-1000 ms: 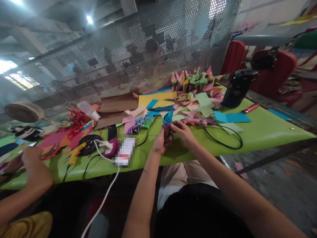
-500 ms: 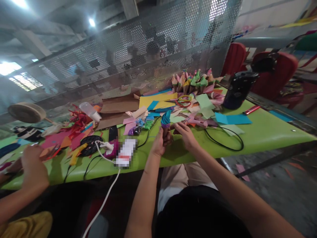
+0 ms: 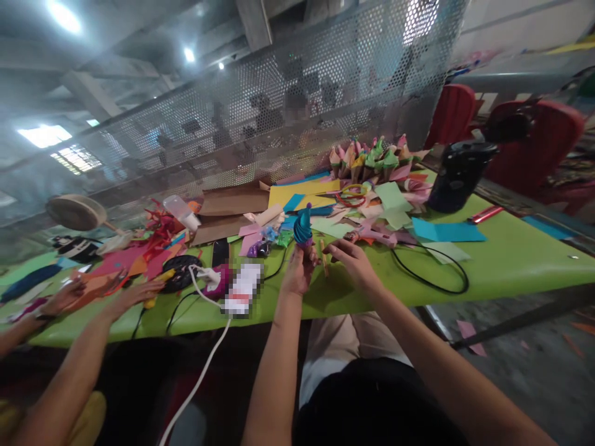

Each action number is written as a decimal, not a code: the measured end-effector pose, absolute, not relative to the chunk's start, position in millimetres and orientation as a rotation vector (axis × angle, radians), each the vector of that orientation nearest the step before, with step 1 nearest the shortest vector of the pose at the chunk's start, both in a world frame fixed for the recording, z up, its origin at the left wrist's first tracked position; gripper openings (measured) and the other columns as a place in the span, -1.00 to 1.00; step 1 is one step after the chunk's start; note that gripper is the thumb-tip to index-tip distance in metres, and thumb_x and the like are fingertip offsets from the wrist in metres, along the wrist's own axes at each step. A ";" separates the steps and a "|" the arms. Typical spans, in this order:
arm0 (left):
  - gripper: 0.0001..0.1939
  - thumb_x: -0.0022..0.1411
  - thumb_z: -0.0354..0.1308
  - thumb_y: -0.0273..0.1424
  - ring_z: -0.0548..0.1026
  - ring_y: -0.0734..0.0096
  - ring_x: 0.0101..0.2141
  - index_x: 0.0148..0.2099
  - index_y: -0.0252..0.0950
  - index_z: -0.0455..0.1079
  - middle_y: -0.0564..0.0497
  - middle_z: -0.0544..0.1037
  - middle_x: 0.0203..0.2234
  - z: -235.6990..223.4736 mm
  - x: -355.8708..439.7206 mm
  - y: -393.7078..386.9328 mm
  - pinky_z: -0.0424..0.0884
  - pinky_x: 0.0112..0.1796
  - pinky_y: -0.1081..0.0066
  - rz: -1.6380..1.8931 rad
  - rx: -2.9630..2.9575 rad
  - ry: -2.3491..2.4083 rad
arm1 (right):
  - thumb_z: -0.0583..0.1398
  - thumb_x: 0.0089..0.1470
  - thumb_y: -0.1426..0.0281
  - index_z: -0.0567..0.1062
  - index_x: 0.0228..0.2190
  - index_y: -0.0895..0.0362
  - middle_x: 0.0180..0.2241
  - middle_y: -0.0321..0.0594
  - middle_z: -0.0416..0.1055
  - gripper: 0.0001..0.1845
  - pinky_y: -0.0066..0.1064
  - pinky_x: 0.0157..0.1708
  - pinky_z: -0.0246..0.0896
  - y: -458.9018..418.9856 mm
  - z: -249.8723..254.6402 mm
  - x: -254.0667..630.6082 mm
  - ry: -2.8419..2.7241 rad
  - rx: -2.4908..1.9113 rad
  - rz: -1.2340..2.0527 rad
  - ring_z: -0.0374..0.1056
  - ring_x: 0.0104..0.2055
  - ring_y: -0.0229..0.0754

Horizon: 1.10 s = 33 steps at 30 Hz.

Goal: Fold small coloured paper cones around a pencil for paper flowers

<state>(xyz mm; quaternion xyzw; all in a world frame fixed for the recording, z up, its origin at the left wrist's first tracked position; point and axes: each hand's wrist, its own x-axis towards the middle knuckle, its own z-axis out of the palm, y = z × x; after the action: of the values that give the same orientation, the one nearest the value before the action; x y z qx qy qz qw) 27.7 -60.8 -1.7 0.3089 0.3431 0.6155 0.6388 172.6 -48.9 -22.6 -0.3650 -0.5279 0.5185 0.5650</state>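
Observation:
My left hand (image 3: 300,272) is closed around the lower part of a paper ice cream cone (image 3: 303,228), which stands upright with a blue swirled top and a purple band beneath it. To its right, my right hand (image 3: 351,263) has its fingertips pinched at a thin yellowish strip (image 3: 325,259). The strip is roughly upright and apart from the cone; its material is too small to make out. Behind my right hand lies a pink glue gun (image 3: 374,232) with a black cord.
A co-worker's hand (image 3: 134,297) touches a yellow glue gun (image 3: 149,303) at left. A phone (image 3: 242,288) with a white cable lies on the green table (image 3: 515,266). Finished paper cones (image 3: 372,158), coloured paper (image 3: 446,230) and a dark tumbler (image 3: 460,176) stand or lie behind.
The blue-topped cone has shifted slightly left and stands straighter. The yellowish strip now shows at my right fingertips. The co-worker's hand has reached right to the yellow glue gun.

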 end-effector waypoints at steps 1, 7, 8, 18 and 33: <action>-0.64 0.39 0.16 -0.12 0.15 0.55 -0.57 -0.31 -0.31 0.42 0.15 0.21 -0.60 -1.4 27.1 -60.8 0.26 -0.45 0.53 1.408 0.701 0.795 | 0.34 -0.06 -0.04 0.50 -0.53 0.06 -0.50 -0.28 0.35 -0.58 -0.33 -0.36 0.14 -49.3 -22.5 172.4 -1.247 -0.860 1.222 0.22 -0.40 -0.17; -0.55 0.50 -0.07 -0.12 0.01 0.54 -0.61 -0.33 -0.28 0.41 0.15 0.09 -0.63 5.1 23.4 -62.3 0.25 -0.44 0.45 1.388 0.662 0.844 | 0.31 -0.02 -0.04 0.49 -0.55 0.06 -0.54 -0.30 0.30 -0.56 -0.34 -0.41 0.10 -54.2 -22.4 174.1 -1.283 -0.859 1.200 0.18 -0.43 -0.18; -0.53 0.50 -0.09 -0.10 -0.01 0.54 -0.61 -0.32 -0.27 0.42 0.15 0.07 -0.63 6.1 22.3 -62.6 0.25 -0.45 0.44 1.385 0.645 0.840 | 0.31 -0.02 -0.05 0.50 -0.55 0.06 -0.55 -0.30 0.30 -0.56 -0.34 -0.42 0.09 -55.2 -22.6 175.0 -1.289 -0.859 1.200 0.19 -0.44 -0.18; -0.72 0.44 0.09 -0.21 -0.05 0.59 -0.69 -0.31 -0.25 0.34 0.26 -0.01 -0.67 -0.6 15.8 -59.7 0.20 -0.50 0.52 1.385 0.541 0.687 | 0.32 -0.04 -0.07 0.55 -0.53 0.05 -0.55 -0.28 0.35 -0.56 -0.34 -0.42 0.14 -72.7 -33.5 192.4 -1.336 -0.907 1.270 0.23 -0.43 -0.14; -0.62 0.31 0.26 -0.09 0.10 0.63 -0.66 -0.33 -0.29 0.36 0.23 0.16 -0.65 29.1 -12.5 3.3 0.25 -0.55 0.57 1.538 0.641 0.925 | 0.28 -0.01 -0.13 0.59 -0.48 0.06 -0.49 -0.22 0.43 -0.51 -0.30 -0.36 0.18 -83.8 -40.3 201.2 -1.397 -0.923 1.376 0.28 -0.40 -0.11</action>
<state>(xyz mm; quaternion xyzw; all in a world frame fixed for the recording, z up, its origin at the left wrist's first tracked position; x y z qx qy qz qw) -12.5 3.3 29.1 0.2741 0.3958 0.6577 0.5794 201.2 -83.8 -40.3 -0.3764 -0.5695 0.5611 0.4681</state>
